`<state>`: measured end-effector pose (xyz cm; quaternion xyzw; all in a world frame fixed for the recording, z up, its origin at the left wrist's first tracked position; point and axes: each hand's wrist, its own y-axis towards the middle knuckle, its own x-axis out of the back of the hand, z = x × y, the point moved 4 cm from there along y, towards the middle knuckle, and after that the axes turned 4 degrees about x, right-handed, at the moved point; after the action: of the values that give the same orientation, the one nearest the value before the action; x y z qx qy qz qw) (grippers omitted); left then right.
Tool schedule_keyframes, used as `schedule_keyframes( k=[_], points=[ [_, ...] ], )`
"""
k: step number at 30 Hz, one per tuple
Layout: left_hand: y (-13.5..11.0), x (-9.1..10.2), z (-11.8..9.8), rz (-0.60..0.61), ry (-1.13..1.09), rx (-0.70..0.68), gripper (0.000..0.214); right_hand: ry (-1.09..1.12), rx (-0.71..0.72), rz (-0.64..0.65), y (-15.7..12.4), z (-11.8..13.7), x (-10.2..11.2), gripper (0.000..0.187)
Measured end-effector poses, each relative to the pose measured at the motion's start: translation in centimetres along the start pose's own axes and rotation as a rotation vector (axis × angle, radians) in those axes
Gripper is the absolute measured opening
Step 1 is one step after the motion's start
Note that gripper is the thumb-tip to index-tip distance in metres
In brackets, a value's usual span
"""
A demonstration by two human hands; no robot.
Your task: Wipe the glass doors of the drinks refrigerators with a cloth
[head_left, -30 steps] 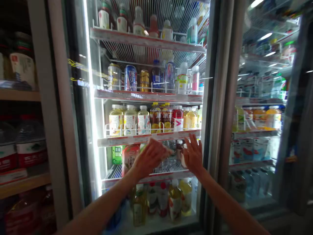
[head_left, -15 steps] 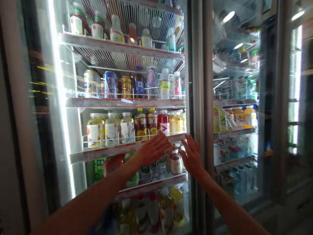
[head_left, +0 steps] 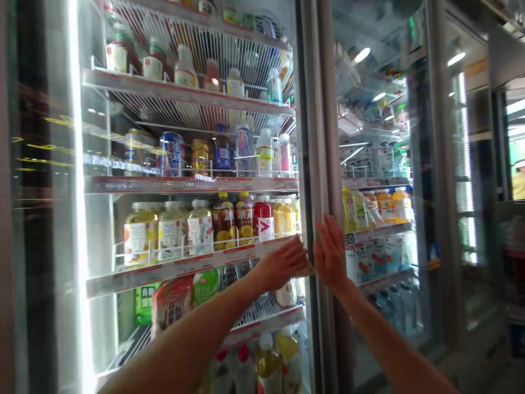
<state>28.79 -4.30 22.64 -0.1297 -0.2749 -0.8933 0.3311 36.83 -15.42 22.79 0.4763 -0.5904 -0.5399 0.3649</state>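
Post (head_left: 315, 137) of the fridge front, one tall metal upright seen in the head view, has its long axis close to a 12-to-6 o'clock line, and lies at 3 o'clock from the left hand (head_left: 285, 264). Of the two hands, the right hand (head_left: 331, 254) is nearer, lying over the post and seemingly flat against it, though firm contact cannot be told. Its fingers are extended towards 12 o'clock, wrapped around nothing visible. The left hand reaches towards 3 o'clock, fingers together and tips just beside the post; its underside is hidden, so whether it grasps anything cannot be told. From the left hand, the shelf (head_left: 164, 271) with a wire guard carries, along its front, three pale bottles (head_left: 139, 235) between 9 and 10 o'clock, two brown bottles (head_left: 223, 221) at 10 and one red bottle (head_left: 263, 219) at 11; the yellow bottles (head_left: 284, 218) beside it overlap too much to count. Three cans (head_left: 171, 155) stand higher, at 10 o'clock, and one red pouch (head_left: 168, 300) lower, between 8 and 9.
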Motion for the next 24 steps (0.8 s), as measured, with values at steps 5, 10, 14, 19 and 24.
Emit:
schedule_keyframes(
  k=[5,10,14,19,24],
  points=[
    [2.9,2.6,7.4,-0.096,0.051,0.226,0.039,0.012,-0.006,-0.04,1.2,-0.9,0.2,0.058],
    [5.0,4.9,11.3,-0.234,0.149,0.476,0.043,0.059,0.009,-0.11,3.5,-0.1,-0.4,0.058],
    [5.5,2.5,7.2,-0.091,0.102,0.142,0.041,0.084,0.012,-0.137,4.5,0.8,-1.1,0.056],
    [4.7,6.7,14.9,-0.211,0.177,0.416,0.043,0.06,-0.002,-0.144,5.4,1.1,-2.1,0.054],
    [1.3,10.8,21.1,-0.436,0.251,0.834,0.053,0.021,-0.016,-0.147,7.3,0.8,-3.9,0.052]
  ],
)
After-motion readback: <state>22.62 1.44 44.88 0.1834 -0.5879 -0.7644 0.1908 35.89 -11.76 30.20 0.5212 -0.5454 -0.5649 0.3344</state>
